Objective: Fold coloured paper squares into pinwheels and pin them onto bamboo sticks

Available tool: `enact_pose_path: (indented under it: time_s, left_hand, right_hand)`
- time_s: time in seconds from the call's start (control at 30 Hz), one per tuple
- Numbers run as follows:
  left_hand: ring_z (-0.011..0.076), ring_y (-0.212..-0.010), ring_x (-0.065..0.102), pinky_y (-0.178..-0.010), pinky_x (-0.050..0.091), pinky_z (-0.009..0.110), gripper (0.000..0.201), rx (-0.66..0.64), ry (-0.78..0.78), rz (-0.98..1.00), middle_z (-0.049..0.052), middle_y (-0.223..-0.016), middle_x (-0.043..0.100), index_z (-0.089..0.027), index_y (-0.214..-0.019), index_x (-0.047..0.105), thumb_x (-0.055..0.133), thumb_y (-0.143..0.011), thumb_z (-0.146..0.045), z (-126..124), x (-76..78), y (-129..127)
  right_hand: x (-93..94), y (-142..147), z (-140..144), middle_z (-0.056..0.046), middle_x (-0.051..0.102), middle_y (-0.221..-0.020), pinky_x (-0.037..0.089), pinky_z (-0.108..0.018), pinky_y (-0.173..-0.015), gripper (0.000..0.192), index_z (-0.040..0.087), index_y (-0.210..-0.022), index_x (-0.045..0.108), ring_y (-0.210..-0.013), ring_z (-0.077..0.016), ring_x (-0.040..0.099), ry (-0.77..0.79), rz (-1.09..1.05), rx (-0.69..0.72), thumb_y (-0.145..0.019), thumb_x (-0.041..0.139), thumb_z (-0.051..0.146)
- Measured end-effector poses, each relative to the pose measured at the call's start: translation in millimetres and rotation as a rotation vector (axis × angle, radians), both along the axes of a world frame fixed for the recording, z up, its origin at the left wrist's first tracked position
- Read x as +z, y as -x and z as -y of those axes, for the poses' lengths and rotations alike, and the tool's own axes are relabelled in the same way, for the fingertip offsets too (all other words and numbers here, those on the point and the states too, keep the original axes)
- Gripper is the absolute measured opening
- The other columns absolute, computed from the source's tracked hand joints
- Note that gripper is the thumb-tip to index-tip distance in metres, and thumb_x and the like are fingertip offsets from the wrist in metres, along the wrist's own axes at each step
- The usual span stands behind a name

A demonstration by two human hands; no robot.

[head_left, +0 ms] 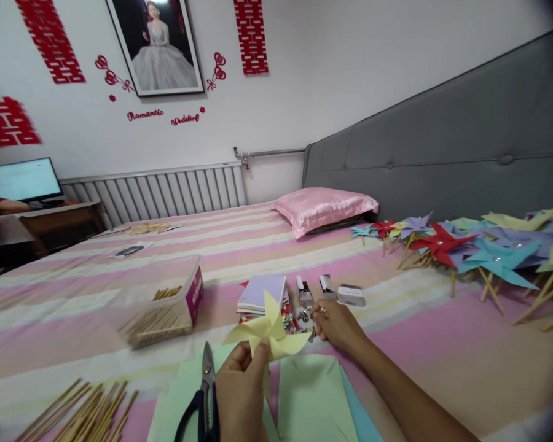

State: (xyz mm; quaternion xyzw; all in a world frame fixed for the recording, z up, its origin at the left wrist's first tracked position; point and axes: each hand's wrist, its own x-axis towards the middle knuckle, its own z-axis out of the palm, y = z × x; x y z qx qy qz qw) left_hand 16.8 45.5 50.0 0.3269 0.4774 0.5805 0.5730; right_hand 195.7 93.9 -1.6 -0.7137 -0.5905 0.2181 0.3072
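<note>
Left hand (240, 383) is closed on a folded yellow pinwheel (268, 334), held above the green paper sheets (311, 399) at the near edge of the bed (442, 350). Right hand (336, 323) is pinched together over small metal pins (305, 317) beside the coloured paper stack (261, 296). Scissors (204, 399) are seen just left of the left hand.

The folded pinwheel (270, 334) was pale yellow. The bedsheet (396, 344) had pink, cream and white stripes. The pillow (325, 209) was shiny pink, the headboard (442, 153) grey, the scissors (201, 399) black-handled.
</note>
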Motion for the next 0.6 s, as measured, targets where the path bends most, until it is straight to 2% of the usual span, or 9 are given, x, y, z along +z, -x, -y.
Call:
enact_pose_path:
  time_s: [0.1, 0.23, 0.3, 0.4, 0.6]
  left_hand:
    - [0.0142, -0.051, 0.059, -0.051, 0.042, 0.022, 0.02, -0.007, 0.004, 0.001, 0.0, -0.059, 0.067, -0.013, -0.072, 0.064, 0.07, -0.056, -0.025, 1.0, 1.4, -0.3]
    - [0.0155, -0.054, 0.061, -0.05, 0.042, 0.022, 0.023, 0.003, 0.009, 0.005, 0.0, -0.06, 0.068, -0.013, -0.074, 0.065, 0.07, -0.055, -0.024, 2.0, 2.6, -0.5]
    - [0.0156, -0.054, 0.061, -0.051, 0.043, 0.022, 0.022, 0.011, 0.002, 0.006, 0.0, -0.059, 0.067, -0.014, -0.073, 0.065, 0.07, -0.055, -0.023, 1.8, 1.8, -0.3]
    - [0.0155, -0.055, 0.061, -0.051, 0.043, 0.022, 0.02, -0.003, 0.0, 0.013, 0.0, -0.06, 0.067, -0.014, -0.073, 0.064, 0.07, -0.056, -0.024, 0.8, -0.1, 0.1]
    - [0.0123, -0.05, 0.058, -0.049, 0.041, 0.02, 0.019, -0.001, 0.008, -0.004, -0.001, -0.058, 0.067, -0.013, -0.072, 0.064, 0.069, -0.058, -0.024, -0.8, -0.4, 0.7]
  right_hand:
    - [2.2, -0.2, 0.5, 0.0, 0.067, -0.062, 0.034, -0.019, -0.049, 0.023, 0.022, -0.084, 0.061, -0.053, -0.0116, 0.061, 0.01, 0.033, -0.038, -0.08, 0.039, 0.019]
    - [4.2, -1.6, 1.4, -0.009, 0.067, -0.079, 0.032, -0.025, -0.055, 0.02, 0.021, -0.079, 0.063, -0.075, -0.0217, 0.061, 0.01, 0.172, -0.161, -0.077, 0.044, 0.017]
    - [3.0, -2.2, 1.2, -0.01, 0.066, -0.083, 0.03, -0.027, -0.056, 0.018, 0.021, -0.076, 0.064, -0.08, -0.0247, 0.06, 0.018, 0.221, -0.19, -0.077, 0.046, 0.018]
    - [-0.2, -3.0, 0.4, -0.01, 0.066, -0.082, 0.03, -0.027, -0.056, 0.016, 0.02, -0.072, 0.063, -0.08, -0.0241, 0.059, 0.03, 0.256, -0.194, -0.076, 0.047, 0.018]
    - [-3.0, -5.3, -0.6, -0.006, 0.066, -0.084, 0.029, -0.026, -0.056, 0.018, 0.024, -0.077, 0.064, -0.08, -0.0215, 0.058, 0.028, 0.267, -0.181, -0.076, 0.047, 0.017]
